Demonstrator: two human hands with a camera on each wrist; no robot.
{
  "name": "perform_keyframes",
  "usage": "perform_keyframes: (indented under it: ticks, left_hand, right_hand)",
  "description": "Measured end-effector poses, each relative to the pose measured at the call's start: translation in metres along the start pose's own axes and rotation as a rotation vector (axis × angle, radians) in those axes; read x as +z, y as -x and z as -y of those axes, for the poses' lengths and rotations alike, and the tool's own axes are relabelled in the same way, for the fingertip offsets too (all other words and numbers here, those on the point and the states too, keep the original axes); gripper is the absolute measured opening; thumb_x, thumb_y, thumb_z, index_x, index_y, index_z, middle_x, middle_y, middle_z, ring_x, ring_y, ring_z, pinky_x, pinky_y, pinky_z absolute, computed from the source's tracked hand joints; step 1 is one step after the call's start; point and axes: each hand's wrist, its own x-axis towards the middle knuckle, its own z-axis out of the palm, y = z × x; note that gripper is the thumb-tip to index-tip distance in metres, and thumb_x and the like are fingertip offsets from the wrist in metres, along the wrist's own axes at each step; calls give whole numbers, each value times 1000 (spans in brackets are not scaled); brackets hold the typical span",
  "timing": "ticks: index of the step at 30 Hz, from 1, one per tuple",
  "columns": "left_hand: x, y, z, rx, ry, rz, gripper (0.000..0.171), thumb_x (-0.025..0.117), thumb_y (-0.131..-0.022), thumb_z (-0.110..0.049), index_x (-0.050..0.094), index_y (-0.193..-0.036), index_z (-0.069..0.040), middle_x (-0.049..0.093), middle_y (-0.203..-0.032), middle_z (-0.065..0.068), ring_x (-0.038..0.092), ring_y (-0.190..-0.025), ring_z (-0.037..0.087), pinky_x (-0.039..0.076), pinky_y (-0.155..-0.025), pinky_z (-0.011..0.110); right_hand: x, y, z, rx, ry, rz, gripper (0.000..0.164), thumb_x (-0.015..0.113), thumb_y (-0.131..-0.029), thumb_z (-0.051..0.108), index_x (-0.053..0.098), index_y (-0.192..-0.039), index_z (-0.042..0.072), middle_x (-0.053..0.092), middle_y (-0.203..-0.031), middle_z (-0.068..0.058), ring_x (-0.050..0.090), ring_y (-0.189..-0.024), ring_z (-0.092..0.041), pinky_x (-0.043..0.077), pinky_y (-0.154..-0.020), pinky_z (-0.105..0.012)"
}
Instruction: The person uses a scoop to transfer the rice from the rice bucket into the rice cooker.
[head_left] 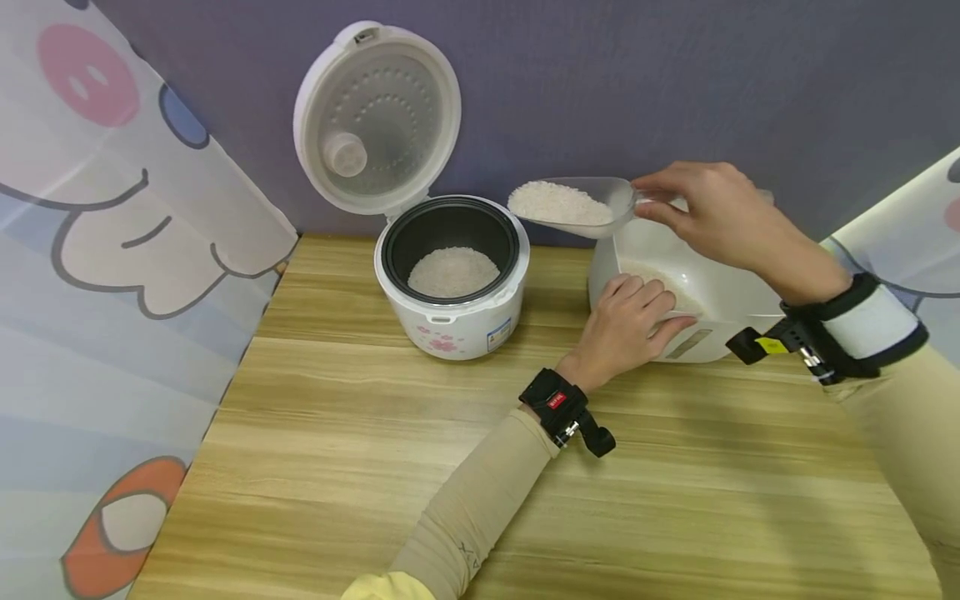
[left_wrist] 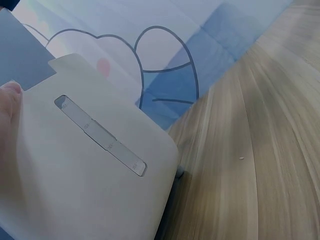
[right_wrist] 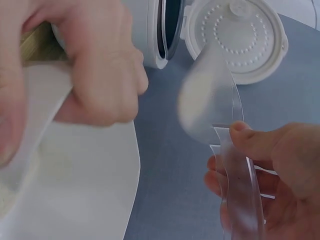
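Observation:
My right hand (head_left: 712,212) grips the handle of a clear plastic scoop (head_left: 617,200), which carries a heap of white rice (head_left: 558,202). The scoop hangs between the rice cooker (head_left: 457,325) and a white rice bin (head_left: 720,292), its tip near the cooker's rim. With curled fingers and thumb, my left hand (head_left: 630,321) holds the near wall of the bin. Rice lies inside the bin, partly hidden by both hands. The cooker's dark inner pot (head_left: 491,229) has rice (head_left: 453,272) on its bottom. In the right wrist view, the fingers wrap the scoop's handle (right_wrist: 240,185).
The cooker's lid (head_left: 382,117) stands raised against the grey wall behind. Wood-grain table (head_left: 337,450) extends in front of both containers. Cartoon-printed sheets (head_left: 150,200) hang at the left and right. One small grain (left_wrist: 241,158) lies on the table beside the bin.

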Motion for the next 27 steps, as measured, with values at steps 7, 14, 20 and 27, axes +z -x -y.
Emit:
perform_keyframes:
  ticks: [7, 14, 20, 27]
  left_hand:
    - [-2, -1, -2, 2, 6, -2, 39, 53, -104, -53, 72, -91, -22, 69, -96, -9, 60, -91, 10, 43, -94, 26]
    - [-2, 0, -2, -10, 39, 13, 34, 59, -102, -51, 71, -91, -21, 68, -95, -8, 63, -93, 12, 43, -98, 27]
    - [-3, -1, -3, -5, 19, 63, 27, 59, -102, -45, 72, -95, -22, 67, -96, -9, 60, -90, 12, 43, -97, 28]
    - [-4, -2, -3, -5, 13, 78, 27, 53, -105, -38, 72, -95, -21, 66, -94, -9, 58, -87, 12, 43, -98, 28]
  right_hand:
    - [9, -15, 15, -73, 52, -3, 31, 69, -100, 11, 68, -126, -6, 70, -116, -27, 68, -99, -45, 50, -83, -61]
    - [18, -27, 22, -101, 120, -10, 30, 68, -100, 13, 69, -126, -3, 70, -117, -26, 67, -103, -47, 44, -86, -68]
    - [20, -29, 27, -112, 155, -30, 30, 67, -101, 12, 68, -128, -3, 69, -116, -25, 66, -102, -46, 44, -88, -66]
    - [24, -30, 31, -131, 201, -57, 31, 65, -102, 12, 67, -129, -4, 69, -117, -26, 64, -102, -46, 42, -85, -62]
